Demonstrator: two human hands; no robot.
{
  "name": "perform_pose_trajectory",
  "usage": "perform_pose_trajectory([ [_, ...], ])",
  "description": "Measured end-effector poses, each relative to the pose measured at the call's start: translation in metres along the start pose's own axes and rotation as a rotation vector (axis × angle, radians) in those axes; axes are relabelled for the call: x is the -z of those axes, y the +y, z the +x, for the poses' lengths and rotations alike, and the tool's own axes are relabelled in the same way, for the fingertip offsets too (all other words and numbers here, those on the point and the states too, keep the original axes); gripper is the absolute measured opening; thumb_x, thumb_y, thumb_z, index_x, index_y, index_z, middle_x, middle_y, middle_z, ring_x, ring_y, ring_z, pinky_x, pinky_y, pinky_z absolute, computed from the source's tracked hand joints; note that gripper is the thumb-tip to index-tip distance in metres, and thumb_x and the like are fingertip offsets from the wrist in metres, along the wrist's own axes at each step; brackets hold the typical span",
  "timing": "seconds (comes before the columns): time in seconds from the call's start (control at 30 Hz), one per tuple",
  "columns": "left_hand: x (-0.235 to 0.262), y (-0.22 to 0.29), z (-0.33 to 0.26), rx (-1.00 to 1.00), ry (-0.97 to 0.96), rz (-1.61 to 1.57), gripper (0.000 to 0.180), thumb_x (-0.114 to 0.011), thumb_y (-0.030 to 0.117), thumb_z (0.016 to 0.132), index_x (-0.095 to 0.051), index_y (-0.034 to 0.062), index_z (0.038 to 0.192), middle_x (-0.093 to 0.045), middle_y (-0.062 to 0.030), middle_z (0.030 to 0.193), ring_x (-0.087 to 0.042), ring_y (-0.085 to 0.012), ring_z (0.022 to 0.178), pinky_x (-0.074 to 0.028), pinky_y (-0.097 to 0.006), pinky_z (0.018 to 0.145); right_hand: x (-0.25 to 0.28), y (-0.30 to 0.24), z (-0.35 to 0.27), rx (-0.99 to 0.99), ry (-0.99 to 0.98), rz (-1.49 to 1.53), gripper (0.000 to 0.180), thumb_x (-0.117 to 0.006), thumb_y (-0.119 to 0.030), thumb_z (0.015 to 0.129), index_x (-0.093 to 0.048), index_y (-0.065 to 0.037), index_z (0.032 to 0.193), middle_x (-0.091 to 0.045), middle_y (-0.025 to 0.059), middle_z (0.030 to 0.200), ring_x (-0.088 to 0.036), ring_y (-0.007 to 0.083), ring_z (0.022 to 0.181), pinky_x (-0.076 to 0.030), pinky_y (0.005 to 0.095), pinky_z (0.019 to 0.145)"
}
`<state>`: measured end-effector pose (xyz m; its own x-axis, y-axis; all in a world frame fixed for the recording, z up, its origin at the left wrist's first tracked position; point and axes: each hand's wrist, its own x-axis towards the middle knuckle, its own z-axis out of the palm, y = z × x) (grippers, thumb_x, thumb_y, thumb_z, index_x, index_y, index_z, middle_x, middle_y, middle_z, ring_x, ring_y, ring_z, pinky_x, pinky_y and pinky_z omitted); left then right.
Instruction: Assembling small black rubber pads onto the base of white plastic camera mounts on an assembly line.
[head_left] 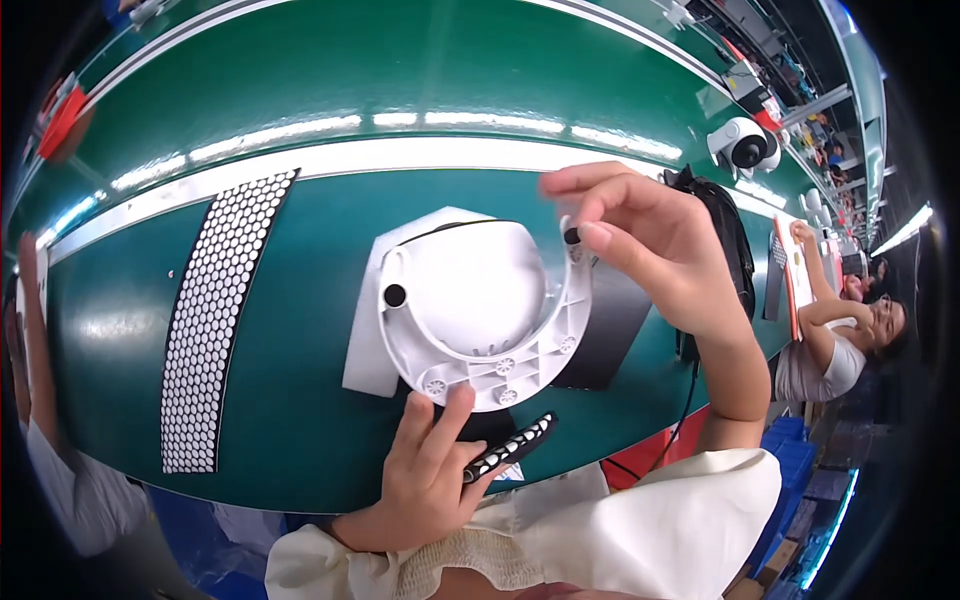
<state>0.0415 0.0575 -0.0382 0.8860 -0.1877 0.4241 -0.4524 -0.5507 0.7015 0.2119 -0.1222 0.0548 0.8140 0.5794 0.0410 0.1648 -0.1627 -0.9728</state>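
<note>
In front of me lies a white curved plastic part (535, 385), horseshoe-shaped, with ribs and screw bosses showing. It rests around a rounded white housing (470, 285). One black round pad (395, 296) sits at its left end. At the right end, the thumb and bent index finger of my right hand (655, 240) close at another black round pad (572, 236); a further finger is blurred. My left hand (430, 475) grips a small curled strip of dot stickers (510, 447), white dots on black, while two of its fingertips touch the part's near edge.
A long sheet of white dot stickers (225, 320) lies at left on the green table (110, 330). White foam (370, 345) and a dark flat sheet (605, 340) lie under the part. A black bag (725, 225) stands at right; a white camera-like device (740, 145) stands beyond. People sit at both sides.
</note>
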Motion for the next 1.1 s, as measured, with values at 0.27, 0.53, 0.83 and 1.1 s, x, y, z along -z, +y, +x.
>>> perform_pose_trajectory([
  [0.27, 0.004, -0.024, -0.008, 0.015, -0.042, 0.007, 0.025, -0.068, 0.017, 0.069, -0.058, -0.0041, 0.078, -0.034, -0.0211, 0.128, -0.024, -0.0450, 0.121, -0.028, -0.045, 0.096, -0.010, 0.017, 0.000, -0.187, 0.048, 0.087, 0.017, -0.055, -0.006, 0.082, -0.055, 0.007, 0.091, -0.058, 0.0043, 0.080, -0.055, 0.0066, 0.074, -0.046, 0.0204, 0.067],
  [0.53, 0.005, -0.027, -0.006, 0.029, -0.060, 0.024, 0.024, -0.068, 0.016, 0.069, -0.058, -0.0036, 0.078, -0.033, -0.0243, 0.128, -0.024, -0.0467, 0.121, -0.025, -0.046, 0.097, -0.012, 0.017, 0.005, -0.168, 0.051, 0.048, 0.014, -0.056, -0.006, 0.081, -0.057, 0.007, 0.087, -0.058, 0.0039, 0.079, -0.056, 0.0064, 0.073, -0.047, 0.0205, 0.065],
  [0.83, 0.005, -0.027, -0.005, 0.028, -0.050, 0.042, 0.023, -0.069, 0.016, 0.069, -0.057, -0.0024, 0.077, -0.033, -0.0201, 0.129, -0.020, -0.0424, 0.124, -0.026, -0.045, 0.098, -0.023, 0.024, -0.009, 0.533, 0.118, -1.031, 0.017, -0.058, -0.002, 0.071, -0.057, 0.008, 0.085, -0.056, 0.0181, 0.082, -0.061, 0.0205, 0.065, -0.050, 0.0247, 0.055],
  [1.1, 0.004, -0.024, -0.005, 0.080, -0.040, 0.033, 0.024, -0.070, 0.015, 0.068, -0.057, -0.0023, 0.077, -0.034, -0.0199, 0.129, -0.023, -0.0428, 0.123, -0.026, -0.045, 0.097, -0.016, 0.017, -0.015, 0.334, 0.010, -0.906, 0.035, -0.055, -0.015, 0.080, -0.052, 0.006, 0.107, -0.058, 0.0151, 0.099, -0.060, 0.0240, 0.080, -0.049, 0.0295, 0.073],
])
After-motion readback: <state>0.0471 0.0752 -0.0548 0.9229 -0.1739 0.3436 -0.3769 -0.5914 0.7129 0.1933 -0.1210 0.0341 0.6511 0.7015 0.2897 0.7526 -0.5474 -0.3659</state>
